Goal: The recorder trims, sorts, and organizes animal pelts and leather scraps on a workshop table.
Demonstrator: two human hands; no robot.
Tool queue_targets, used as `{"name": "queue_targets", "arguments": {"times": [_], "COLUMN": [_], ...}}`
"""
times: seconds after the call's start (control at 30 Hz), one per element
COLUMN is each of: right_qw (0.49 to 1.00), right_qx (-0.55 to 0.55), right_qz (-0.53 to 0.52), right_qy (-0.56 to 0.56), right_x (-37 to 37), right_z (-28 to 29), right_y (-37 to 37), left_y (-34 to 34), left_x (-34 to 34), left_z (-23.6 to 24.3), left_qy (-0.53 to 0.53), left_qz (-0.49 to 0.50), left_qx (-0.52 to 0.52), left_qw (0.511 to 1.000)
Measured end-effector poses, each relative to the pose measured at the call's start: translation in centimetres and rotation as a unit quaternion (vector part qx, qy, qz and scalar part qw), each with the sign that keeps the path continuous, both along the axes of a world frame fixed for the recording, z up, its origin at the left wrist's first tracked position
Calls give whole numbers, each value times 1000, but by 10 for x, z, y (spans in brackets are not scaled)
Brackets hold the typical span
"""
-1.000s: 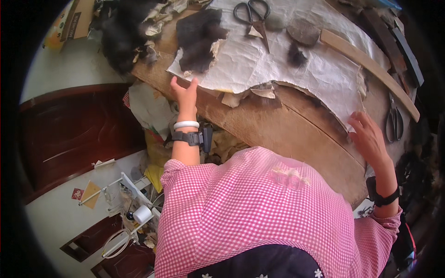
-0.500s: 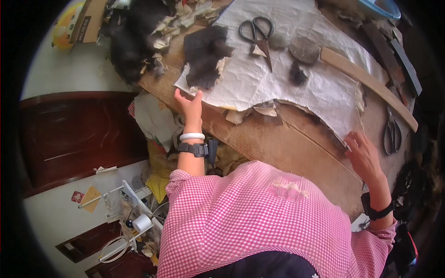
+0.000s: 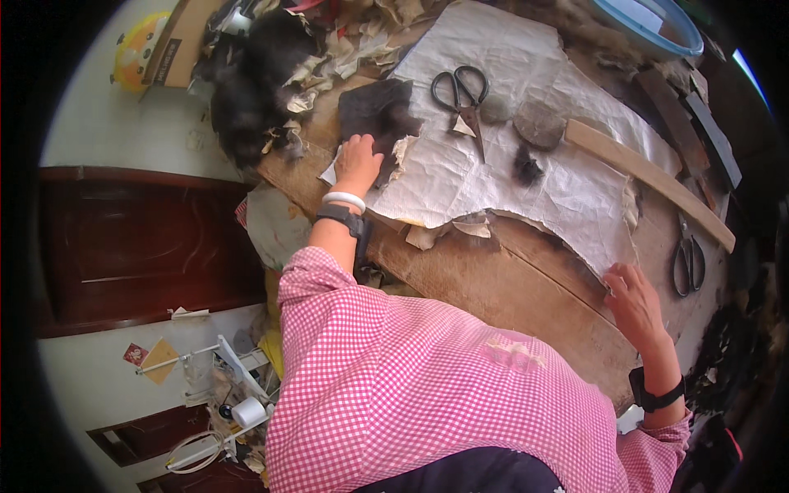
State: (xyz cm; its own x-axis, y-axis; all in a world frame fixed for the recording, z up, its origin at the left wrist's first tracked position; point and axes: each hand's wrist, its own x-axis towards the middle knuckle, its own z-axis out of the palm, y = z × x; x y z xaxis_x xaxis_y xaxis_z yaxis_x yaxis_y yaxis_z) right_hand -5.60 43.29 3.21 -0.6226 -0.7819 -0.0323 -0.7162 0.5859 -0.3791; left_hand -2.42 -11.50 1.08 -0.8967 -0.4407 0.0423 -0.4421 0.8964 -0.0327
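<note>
Left hand [image 3: 358, 164]: lay over the lower left of the dark fur piece, fingers bent; whether they pinched it could not be told.
Dark fur piece [image 3: 390, 115]: overlapped the left side of the crinkled white sheet [image 3: 448, 177], on the wooden worktable [image 3: 501, 292].
Black-handled scissors [image 3: 469, 113]: rested on the sheet, right of the fur.
Right hand [image 3: 631, 300]: touched the sheet's lower right corner, fingers curled; its grip could not be told.
Step in hand: apparently arranging fur and sheet.
Next move: seemingly called for light, even pressure.
</note>
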Motion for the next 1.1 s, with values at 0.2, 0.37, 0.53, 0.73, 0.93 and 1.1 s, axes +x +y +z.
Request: {"name": "queue_targets", "arguments": {"times": [0.2, 0.37, 0.53, 0.73, 0.93, 1.1], "right_qw": [1000, 999, 1000, 999, 1000, 1000], "right_qx": [-25, -16, -17, -35, -23, -26], "right_qz": [-2, -18, -14, -26, -17, -12], "right_qy": [-17, -24, -22, -13, -3, 5], "right_x": [-3, -3, -2, -3, -5, -6], "right_z": [-2, -5, -2, -3, -5, -9], "right_y": [0, 2, -1, -4, -3, -3], "left_y": [-39, -47, -105, -73, 31, 111], "left_x": [-26, -55, -54, -59, -74, -105], "left_z": [5, 66, 83, 32, -5, 23], "left_qy": [-22, 104, 510, 400, 106, -25], "left_qz": [7, 172, 173, 46, -84, -84], "left_qx": [-10, 143, 434, 376, 368, 261], "left_qw": [1000, 969, 722, 834, 920, 961]}}
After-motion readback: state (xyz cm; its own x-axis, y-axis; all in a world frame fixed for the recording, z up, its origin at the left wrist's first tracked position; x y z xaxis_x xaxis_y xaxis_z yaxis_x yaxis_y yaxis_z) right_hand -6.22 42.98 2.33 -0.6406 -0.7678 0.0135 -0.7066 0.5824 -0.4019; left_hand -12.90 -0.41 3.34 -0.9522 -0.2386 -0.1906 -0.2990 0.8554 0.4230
